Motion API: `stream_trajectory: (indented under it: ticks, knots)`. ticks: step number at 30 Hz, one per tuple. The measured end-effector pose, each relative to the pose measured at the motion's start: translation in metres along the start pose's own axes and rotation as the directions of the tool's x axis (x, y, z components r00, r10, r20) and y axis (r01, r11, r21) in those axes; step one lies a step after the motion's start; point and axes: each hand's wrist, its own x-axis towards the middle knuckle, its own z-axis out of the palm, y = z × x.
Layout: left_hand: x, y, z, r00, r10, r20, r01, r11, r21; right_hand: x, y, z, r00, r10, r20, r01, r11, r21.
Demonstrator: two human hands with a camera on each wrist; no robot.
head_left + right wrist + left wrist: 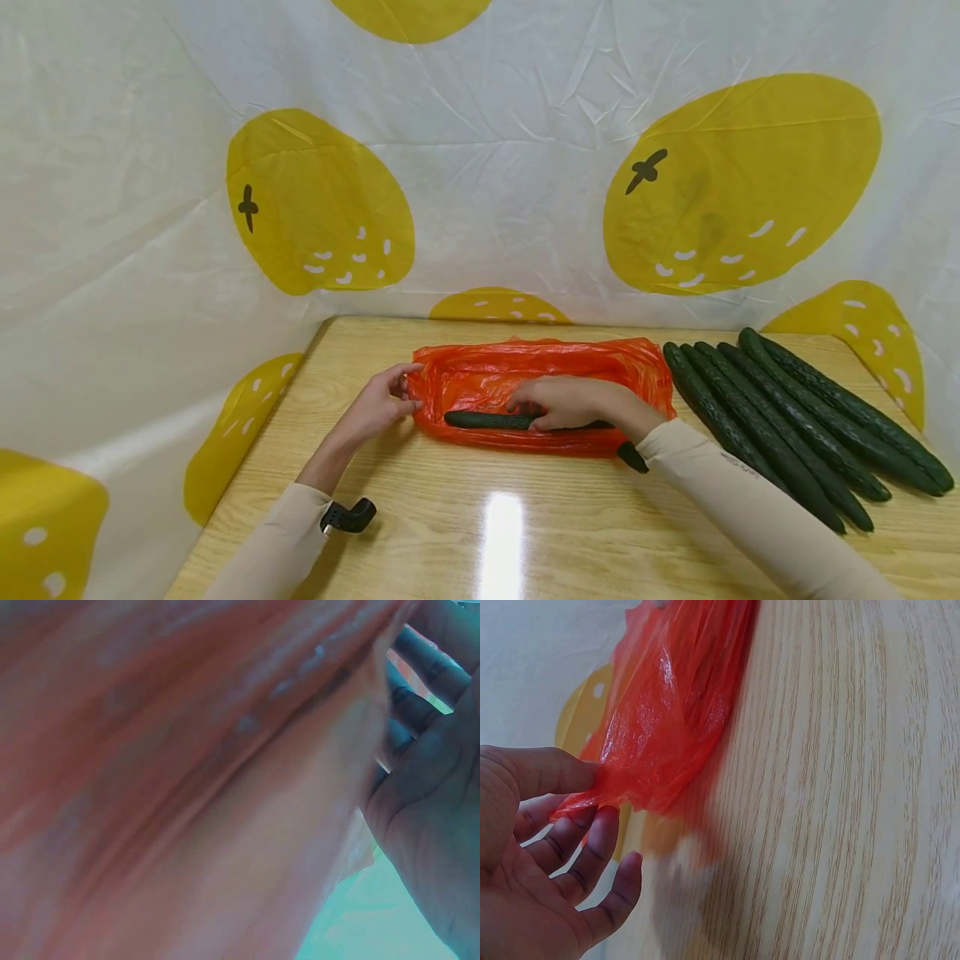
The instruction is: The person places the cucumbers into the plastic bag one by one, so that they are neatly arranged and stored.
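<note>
A red plastic bag (480, 385) is spread open in a long trough shape on the table; I cannot tell whether a container stands under it. Inside it, along the near side, lies a dark green cucumber (486, 420). My right hand (573, 402) reaches over the bag and holds the cucumber about its middle, thumb on the near side and fingers beyond. Red film hides much of that view in the right wrist camera. At the bag's left end my left hand (375, 406) pinches its edge between thumb and fingers, the little finger standing free.
Several more cucumbers (780, 417) lie side by side on the right of the wooden table (420, 517). A white curtain (510, 208) with yellow fruit prints hangs behind and at the left. Black wrist straps (348, 516) sit on the sleeves.
</note>
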Motion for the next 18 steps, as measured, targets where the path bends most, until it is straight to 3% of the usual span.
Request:
stream_trajectory:
  ticks: [13, 18]
  knots:
    - [-0.003, 0.007, 0.0, 1.0, 0.003, 0.012, -0.003, 1.0, -0.004, -0.03, 0.017, -0.005, 1.0, 0.007, -0.006, -0.007, 1.0, 0.025]
    - [0.005, -0.005, 0.001, 1.0, -0.01, 0.007, 0.01, 1.0, -0.005, -0.032, 0.019, -0.002, 1.0, -0.005, -0.029, 0.005, 1.0, -0.006]
